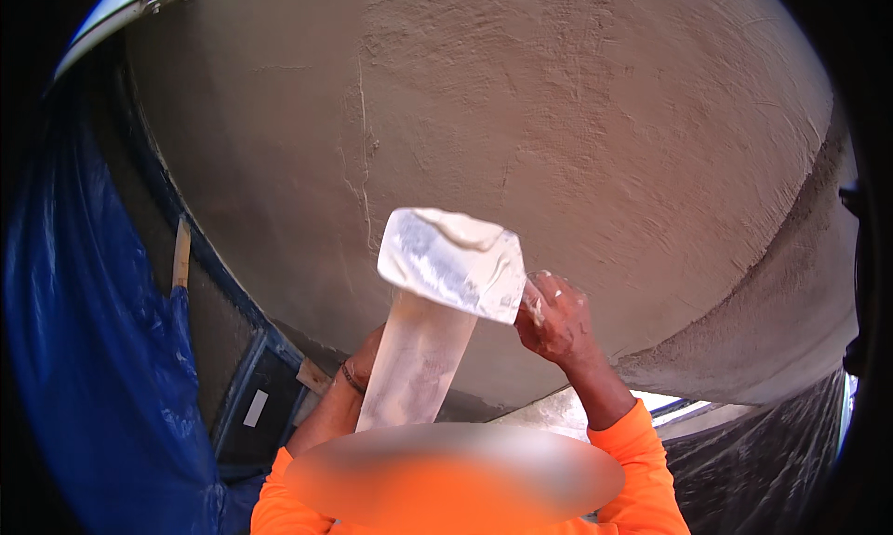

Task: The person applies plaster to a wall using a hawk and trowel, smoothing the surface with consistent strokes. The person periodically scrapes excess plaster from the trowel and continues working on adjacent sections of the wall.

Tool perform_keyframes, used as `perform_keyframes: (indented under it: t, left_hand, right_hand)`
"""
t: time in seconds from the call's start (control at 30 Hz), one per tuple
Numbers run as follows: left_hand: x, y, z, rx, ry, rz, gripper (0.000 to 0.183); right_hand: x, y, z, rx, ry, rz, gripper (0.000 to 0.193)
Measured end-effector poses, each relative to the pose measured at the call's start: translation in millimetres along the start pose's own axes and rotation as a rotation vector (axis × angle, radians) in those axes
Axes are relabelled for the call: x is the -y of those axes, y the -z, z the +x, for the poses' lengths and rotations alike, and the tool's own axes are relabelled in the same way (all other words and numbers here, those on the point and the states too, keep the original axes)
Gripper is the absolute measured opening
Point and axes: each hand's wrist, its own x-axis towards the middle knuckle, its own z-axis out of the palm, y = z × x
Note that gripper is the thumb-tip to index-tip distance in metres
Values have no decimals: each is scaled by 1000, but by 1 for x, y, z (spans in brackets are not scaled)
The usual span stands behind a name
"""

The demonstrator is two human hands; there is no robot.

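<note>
My right hand (pixel 555 319) is closed at the right edge of a smeared metal trowel (pixel 446 270). Wet pale plaster (pixel 465 230) lies along the upper part of its blade, and its handle is out of sight. White smears mark my fingers. Below this blade, and partly covered by it, a long plaster-coated finishing trowel (pixel 417 363) slants down toward my chest. My left hand (pixel 370 347) reaches behind the long trowel and holds it up; its fingers are hidden by the blade. Both tools are in front of a plastered wall (pixel 595 144).
Blue plastic sheeting (pixel 102 349) hangs at the left beside a dark frame (pixel 246 377) with wood pieces (pixel 181 256). The wall has rough ridges and a raised vertical line of plaster. Dark clear plastic (pixel 763 451) hangs at the lower right.
</note>
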Motion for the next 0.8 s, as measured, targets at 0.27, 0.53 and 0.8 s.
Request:
perform_keyframes:
  t: [0.27,0.53,0.8]
  left_hand:
    - [3,11,-14,-4,-104,-126,47]
    - [-15,15,-23,-23,-188,-139,44]
    - [-110,-55,-18,-12,-471,100,42]
  right_hand:
    - [33,23,8,359,-404,1167,41]
    - [29,-27,-54,481,-918,2102,51]
    - [48,-92,-199,173,-1518,1775,38]
